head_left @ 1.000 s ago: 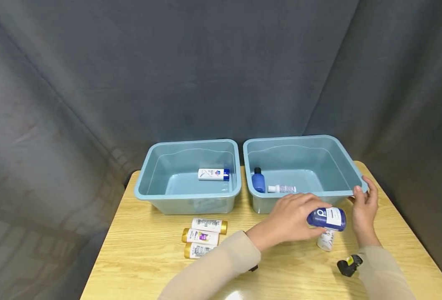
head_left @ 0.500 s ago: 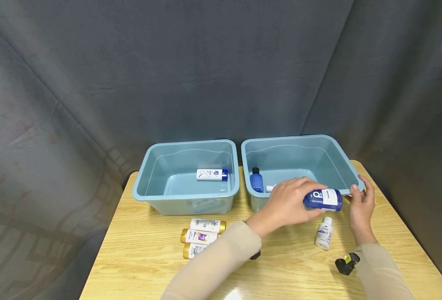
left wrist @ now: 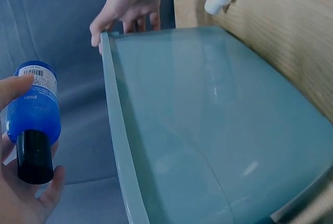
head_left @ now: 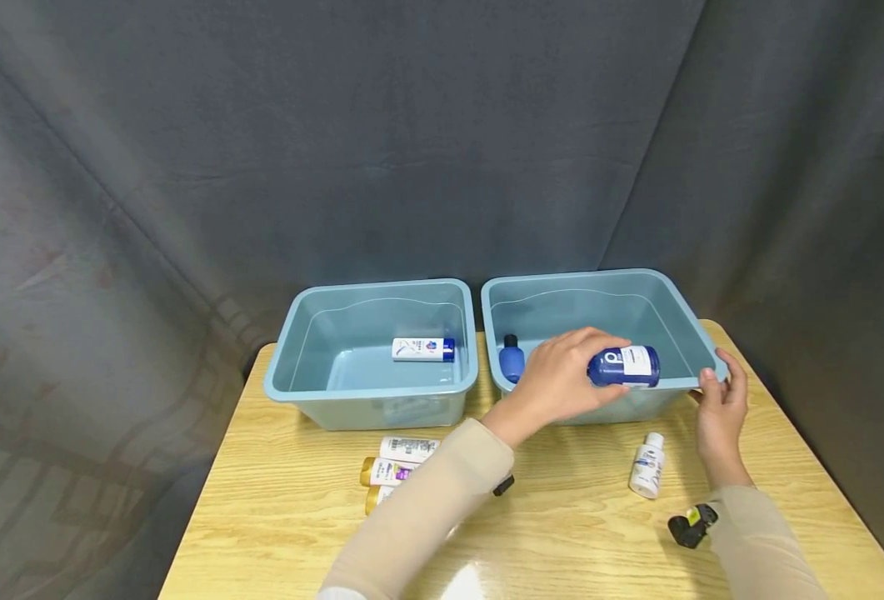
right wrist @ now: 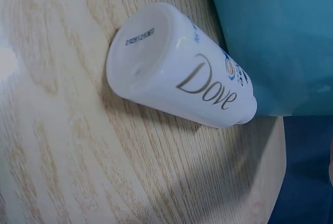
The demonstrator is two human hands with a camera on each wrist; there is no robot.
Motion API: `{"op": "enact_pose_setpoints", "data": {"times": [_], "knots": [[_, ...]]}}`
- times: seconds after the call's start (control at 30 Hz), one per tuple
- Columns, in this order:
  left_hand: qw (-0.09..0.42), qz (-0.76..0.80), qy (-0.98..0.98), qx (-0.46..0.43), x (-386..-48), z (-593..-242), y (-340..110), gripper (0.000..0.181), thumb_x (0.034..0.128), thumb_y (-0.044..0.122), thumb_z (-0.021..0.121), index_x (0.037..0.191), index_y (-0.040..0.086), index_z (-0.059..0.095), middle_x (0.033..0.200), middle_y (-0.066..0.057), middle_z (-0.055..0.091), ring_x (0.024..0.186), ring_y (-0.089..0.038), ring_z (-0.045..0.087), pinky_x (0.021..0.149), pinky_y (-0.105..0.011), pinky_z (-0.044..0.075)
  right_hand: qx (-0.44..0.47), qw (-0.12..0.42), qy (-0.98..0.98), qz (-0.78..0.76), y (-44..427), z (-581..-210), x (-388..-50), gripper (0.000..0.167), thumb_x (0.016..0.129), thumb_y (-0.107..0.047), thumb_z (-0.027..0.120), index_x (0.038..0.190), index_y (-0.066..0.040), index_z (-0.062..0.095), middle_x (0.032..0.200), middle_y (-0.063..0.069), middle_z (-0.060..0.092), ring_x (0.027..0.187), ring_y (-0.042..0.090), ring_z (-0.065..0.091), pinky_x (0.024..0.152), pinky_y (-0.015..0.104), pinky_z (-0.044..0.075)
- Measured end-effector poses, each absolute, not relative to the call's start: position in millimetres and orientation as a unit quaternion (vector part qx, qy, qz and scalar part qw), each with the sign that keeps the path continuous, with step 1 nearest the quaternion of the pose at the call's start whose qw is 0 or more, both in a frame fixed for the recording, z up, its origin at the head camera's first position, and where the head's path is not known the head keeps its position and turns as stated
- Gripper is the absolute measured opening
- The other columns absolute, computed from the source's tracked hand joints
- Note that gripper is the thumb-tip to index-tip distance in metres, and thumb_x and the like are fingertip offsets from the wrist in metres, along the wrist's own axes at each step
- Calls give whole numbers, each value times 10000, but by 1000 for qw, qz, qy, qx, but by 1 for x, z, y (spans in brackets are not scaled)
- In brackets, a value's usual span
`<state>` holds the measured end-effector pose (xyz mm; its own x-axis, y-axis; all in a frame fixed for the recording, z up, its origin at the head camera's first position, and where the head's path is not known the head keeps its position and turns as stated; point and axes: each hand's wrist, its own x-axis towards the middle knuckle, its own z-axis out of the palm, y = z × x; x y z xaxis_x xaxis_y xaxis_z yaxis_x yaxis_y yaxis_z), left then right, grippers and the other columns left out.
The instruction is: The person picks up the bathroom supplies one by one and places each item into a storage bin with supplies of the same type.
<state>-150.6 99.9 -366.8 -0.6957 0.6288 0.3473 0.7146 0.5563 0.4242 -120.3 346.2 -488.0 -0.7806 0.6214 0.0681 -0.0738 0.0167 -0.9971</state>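
My left hand (head_left: pixel 565 375) grips a blue bottle (head_left: pixel 625 367) with a white label and holds it on its side over the front rim of the right bin (head_left: pixel 576 279). In the left wrist view the bottle's black cap (left wrist: pixel 34 156) points toward the camera, with the thumb on the label. My right hand (head_left: pixel 722 421) grips the rim at that bin's front right corner. A white Dove bottle (head_left: pixel 647 467) lies on the table below the two hands; the right wrist view shows its base and lettering (right wrist: pixel 205 86) close up.
Another blue bottle (head_left: pixel 511 362) lies in the right bin. The left bin (head_left: pixel 382 287) holds a white bottle with a blue cap (head_left: pixel 422 349). On the table (head_left: pixel 262 517), several white bottles with gold caps (head_left: pixel 389 472) lie partly behind the left forearm.
My left hand has lifted the blue bottle away from above the white Dove bottle, up and left to the right bin's front rim. The right hand stays at the bin corner.
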Motion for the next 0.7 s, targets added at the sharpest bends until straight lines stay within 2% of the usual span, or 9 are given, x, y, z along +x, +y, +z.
{"op": "enact_pose_setpoints", "data": {"times": [0.23, 0.5, 0.7], "knots": [[54, -268, -891, -363, -160, -367, 96, 561, 828, 437, 784, 1344, 304, 609, 1273, 125, 598, 1096, -36, 549, 909, -193, 427, -194, 282, -647, 681, 347, -490, -121, 421, 1062, -204, 447, 1479, -256, 417, 1307, -13, 477, 1120, 108, 486, 804, 140, 422], [49, -273, -896, -348, -169, -374, 93, 557, 831, 440, 781, 1343, 302, 609, 1269, 118, 600, 1062, -52, 554, 888, -225, 444, -193, 270, -659, 675, 345, -489, -121, 434, 1069, -228, 424, 1500, -255, 381, 1399, 79, 426, 1161, 118, 471, 818, 144, 411], [49, -278, -899, -336, -174, -379, 92, 553, 828, 431, 787, 1337, 304, 613, 1285, 108, 600, 1050, -63, 562, 854, -231, 452, -191, 267, -667, 669, 345, -490, -120, 437, 1071, -231, 415, 1504, -262, 369, 1429, 70, 419, 1190, 133, 466, 819, 136, 410]]}}
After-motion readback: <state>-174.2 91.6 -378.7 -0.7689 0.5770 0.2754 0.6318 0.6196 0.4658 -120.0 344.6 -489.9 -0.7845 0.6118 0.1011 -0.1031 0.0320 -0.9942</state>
